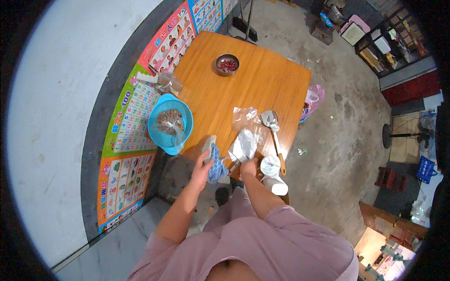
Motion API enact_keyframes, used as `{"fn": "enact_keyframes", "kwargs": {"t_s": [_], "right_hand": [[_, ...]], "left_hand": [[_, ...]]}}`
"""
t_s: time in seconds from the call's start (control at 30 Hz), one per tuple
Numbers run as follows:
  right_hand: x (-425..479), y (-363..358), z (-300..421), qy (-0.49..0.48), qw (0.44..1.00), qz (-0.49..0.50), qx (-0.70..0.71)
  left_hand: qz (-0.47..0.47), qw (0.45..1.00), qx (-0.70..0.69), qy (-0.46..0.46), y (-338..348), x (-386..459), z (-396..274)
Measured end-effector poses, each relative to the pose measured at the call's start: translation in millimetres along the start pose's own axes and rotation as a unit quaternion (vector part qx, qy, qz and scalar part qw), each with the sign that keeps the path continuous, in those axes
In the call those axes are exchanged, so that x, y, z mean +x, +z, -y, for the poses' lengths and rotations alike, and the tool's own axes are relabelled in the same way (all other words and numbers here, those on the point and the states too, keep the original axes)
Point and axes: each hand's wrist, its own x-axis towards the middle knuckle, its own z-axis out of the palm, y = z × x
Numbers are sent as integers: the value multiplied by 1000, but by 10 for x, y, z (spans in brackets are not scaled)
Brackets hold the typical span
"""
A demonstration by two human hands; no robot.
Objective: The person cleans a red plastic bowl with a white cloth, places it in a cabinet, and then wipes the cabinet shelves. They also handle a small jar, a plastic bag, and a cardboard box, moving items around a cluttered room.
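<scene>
My left hand (201,169) grips a blue and grey cloth (216,163) at the near left edge of the wooden table (260,80). My right hand (249,167) is at the near edge, against a silvery foil-like packet (242,144); whether its fingers hold the packet is hidden. Clear plastic wrap (246,117) lies just beyond the packet. To its right rest a metal ladle with a wooden handle (276,138) and a round white-topped container (270,165). A white container (275,185) stands nearest me.
A blue plastic basket (190,123) with a bagged brown food sits at the left edge. Farther back are a metal bowl (227,73) of red pieces and clear plastic cups (170,82). A pink plastic bag (314,98) hangs beyond the right edge. A wall with posters borders the left.
</scene>
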Motion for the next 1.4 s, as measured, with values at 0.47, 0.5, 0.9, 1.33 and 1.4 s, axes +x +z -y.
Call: {"fn": "enact_keyframes", "kwargs": {"t_s": [0.47, 0.5, 0.9, 1.33, 1.4], "right_hand": [[-187, 164, 235, 19, 993, -20, -116], [-187, 163, 233, 19, 994, -34, -107], [-964, -663, 212, -240, 964, 117, -5], [-683, -712, -170, -241, 948, 208, -6], [-689, -709, -199, -275, 944, 183, -3]], "left_hand": [[-49, 950, 309, 13, 257, 196, 875], [-44, 961, 271, -23, 249, 106, 900], [-67, 982, 158, 74, 704, 363, 151], [-244, 950, -20, 194, 126, 686, -550], [-259, 949, -38, 173, 107, 696, -534]]}}
